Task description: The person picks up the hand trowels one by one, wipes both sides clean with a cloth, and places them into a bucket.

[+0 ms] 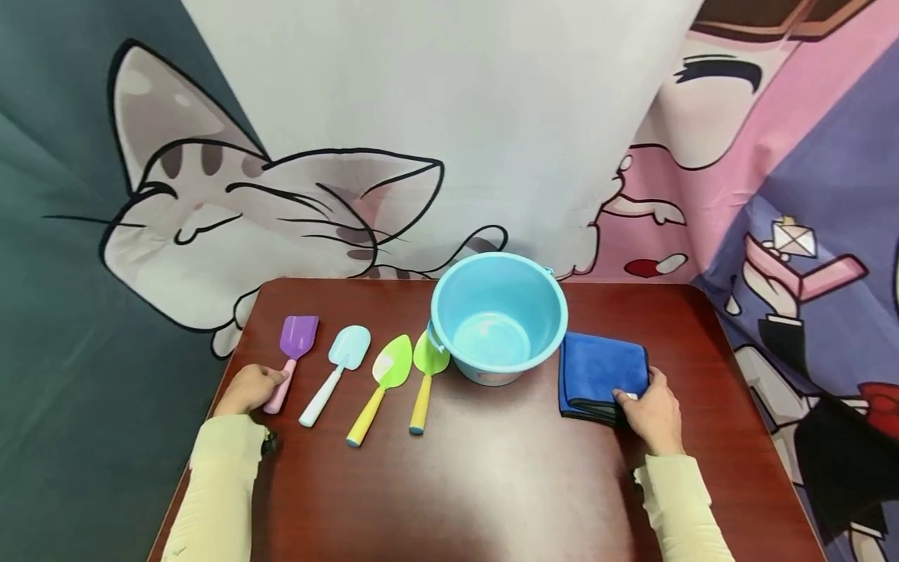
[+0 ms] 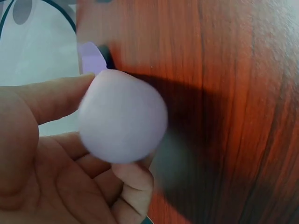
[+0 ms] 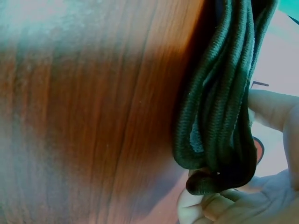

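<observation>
At the near left of the table [image 1: 534,476], the pink handle of the purple scoop [image 1: 289,367] is pinched between the thumb and fingers of the left hand [image 1: 251,388]; its long axis is slanted away from the grip, with the blade set far and slightly right. At the right, the near right corner of the folded blue cloth [image 1: 605,371] is pinched by the right hand [image 1: 656,412], most of the cloth being spread to the left of that grip. The handle's end is smooth and rounded, while the cloth's stacked layers are edged with dark, ribbed binding. Between the hands are laid a pale blue scoop [image 1: 335,375] and two yellow-handled trowels [image 1: 381,386], glossy and leaf-shaped. Farther off, nearer to the right hand, a round, smooth-walled light blue bucket [image 1: 523,285] is stood upright. Beyond the wood-grained table, a creased cartoon backdrop [image 1: 337,78] is hung.
</observation>
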Action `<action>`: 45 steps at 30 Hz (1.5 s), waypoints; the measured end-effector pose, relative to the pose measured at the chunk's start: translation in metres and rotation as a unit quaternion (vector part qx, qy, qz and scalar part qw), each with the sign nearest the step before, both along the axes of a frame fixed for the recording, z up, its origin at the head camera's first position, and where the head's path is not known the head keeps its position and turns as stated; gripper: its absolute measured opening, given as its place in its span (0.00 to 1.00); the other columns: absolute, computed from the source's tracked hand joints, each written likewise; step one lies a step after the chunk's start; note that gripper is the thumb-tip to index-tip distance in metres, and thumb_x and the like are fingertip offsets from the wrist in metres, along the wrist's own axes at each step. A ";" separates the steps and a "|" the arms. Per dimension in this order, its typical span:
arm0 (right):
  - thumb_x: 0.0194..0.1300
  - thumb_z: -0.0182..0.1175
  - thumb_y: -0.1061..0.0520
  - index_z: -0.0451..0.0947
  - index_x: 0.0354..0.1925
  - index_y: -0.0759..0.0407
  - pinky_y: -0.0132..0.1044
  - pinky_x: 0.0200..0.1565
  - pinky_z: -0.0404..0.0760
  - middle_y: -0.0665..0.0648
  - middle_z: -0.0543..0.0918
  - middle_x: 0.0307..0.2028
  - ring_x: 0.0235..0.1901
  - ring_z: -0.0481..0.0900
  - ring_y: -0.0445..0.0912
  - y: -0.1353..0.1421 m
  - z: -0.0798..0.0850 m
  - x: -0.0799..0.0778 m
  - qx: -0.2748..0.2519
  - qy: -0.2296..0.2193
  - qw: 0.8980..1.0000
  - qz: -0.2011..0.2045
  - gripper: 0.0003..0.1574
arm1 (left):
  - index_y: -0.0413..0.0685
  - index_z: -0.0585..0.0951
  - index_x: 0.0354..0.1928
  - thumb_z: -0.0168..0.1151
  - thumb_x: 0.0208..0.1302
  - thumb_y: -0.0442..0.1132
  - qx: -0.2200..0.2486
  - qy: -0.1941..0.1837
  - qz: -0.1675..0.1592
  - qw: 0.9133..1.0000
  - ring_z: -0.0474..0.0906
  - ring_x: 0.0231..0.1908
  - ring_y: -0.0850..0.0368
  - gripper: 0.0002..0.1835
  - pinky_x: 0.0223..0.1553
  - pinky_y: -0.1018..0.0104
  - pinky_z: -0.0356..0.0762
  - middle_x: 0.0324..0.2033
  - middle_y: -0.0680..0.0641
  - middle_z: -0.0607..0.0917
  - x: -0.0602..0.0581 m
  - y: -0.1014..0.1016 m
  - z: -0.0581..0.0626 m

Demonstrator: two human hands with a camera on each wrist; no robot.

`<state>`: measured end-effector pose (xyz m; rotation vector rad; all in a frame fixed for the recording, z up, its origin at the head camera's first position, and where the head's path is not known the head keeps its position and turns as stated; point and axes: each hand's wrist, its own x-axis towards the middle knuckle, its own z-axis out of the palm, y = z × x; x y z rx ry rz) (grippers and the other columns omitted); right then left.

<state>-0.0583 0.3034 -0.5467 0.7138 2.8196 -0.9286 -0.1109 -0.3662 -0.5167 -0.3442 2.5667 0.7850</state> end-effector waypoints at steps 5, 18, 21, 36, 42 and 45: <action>0.62 0.68 0.50 0.51 0.73 0.70 0.67 0.61 0.64 0.82 0.66 0.63 0.59 0.67 0.76 0.002 0.001 0.003 -0.004 0.000 1.000 0.003 0.54 | 0.21 0.75 0.56 0.52 0.75 0.48 0.020 0.006 0.028 0.999 0.76 0.48 0.35 0.29 0.49 0.42 0.75 0.47 0.27 0.79 0.004 0.004 -0.002; 0.62 0.67 0.55 0.52 0.76 0.63 0.67 0.60 0.65 0.79 0.66 0.66 0.60 0.67 0.76 0.000 -0.002 0.007 0.000 0.047 0.999 0.014 0.53 | 0.20 0.73 0.59 0.50 0.77 0.50 0.046 0.020 0.074 0.996 0.73 0.52 0.32 0.32 0.54 0.38 0.71 0.53 0.24 0.76 0.012 0.003 -0.008; 0.62 0.67 0.57 0.54 0.76 0.61 0.67 0.62 0.64 0.78 0.66 0.66 0.62 0.66 0.75 -0.001 -0.002 0.006 -0.004 0.066 0.998 0.016 0.51 | 0.20 0.74 0.58 0.50 0.77 0.49 0.049 0.029 0.077 0.995 0.74 0.50 0.34 0.31 0.51 0.41 0.73 0.50 0.25 0.78 0.013 0.004 -0.006; 0.60 0.68 0.63 0.58 0.75 0.60 0.66 0.61 0.65 0.74 0.68 0.67 0.61 0.68 0.73 -0.001 -0.002 0.003 -0.023 0.145 0.989 0.025 0.49 | 0.25 0.77 0.57 0.50 0.77 0.52 0.052 0.074 0.090 0.992 0.77 0.44 0.42 0.30 0.39 0.58 0.73 0.45 0.31 0.82 0.017 0.020 0.006; 0.59 0.69 0.63 0.60 0.74 0.58 0.65 0.62 0.65 0.74 0.70 0.66 0.62 0.69 0.71 0.000 -0.004 0.004 -0.028 0.165 0.986 0.027 0.49 | 0.25 0.77 0.58 0.50 0.77 0.51 0.055 0.083 0.076 0.992 0.77 0.42 0.44 0.30 0.37 0.59 0.73 0.43 0.33 0.83 0.021 0.031 0.011; 0.59 0.69 0.64 0.60 0.75 0.57 0.65 0.61 0.66 0.75 0.71 0.65 0.61 0.70 0.70 0.000 -0.003 0.005 -0.038 0.175 0.983 0.030 0.49 | 0.26 0.78 0.57 0.51 0.77 0.50 0.053 0.091 0.073 0.992 0.78 0.43 0.44 0.28 0.38 0.58 0.72 0.43 0.33 0.84 0.023 0.038 0.013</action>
